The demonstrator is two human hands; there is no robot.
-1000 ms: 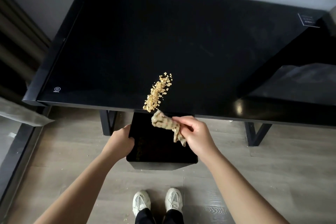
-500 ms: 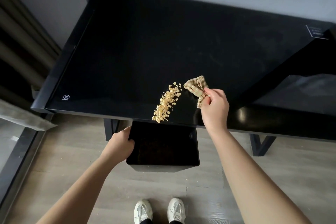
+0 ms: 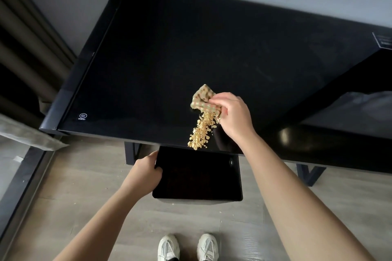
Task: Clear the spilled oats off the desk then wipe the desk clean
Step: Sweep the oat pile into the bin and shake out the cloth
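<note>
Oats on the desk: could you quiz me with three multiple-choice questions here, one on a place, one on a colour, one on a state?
1. Where is the bin? A) below the front edge of the desk, under the oats; B) on the desktop; C) behind the person.
2. What colour is the desk? A) white; B) black; C) red.
3. What is the right hand doing? A) hanging empty; B) holding the bin; C) gripping the cloth by the oats.
Answers: 1 A, the left hand holds it there. 2 B, its top is glossy black. 3 C, fingers curl round the cloth.
</note>
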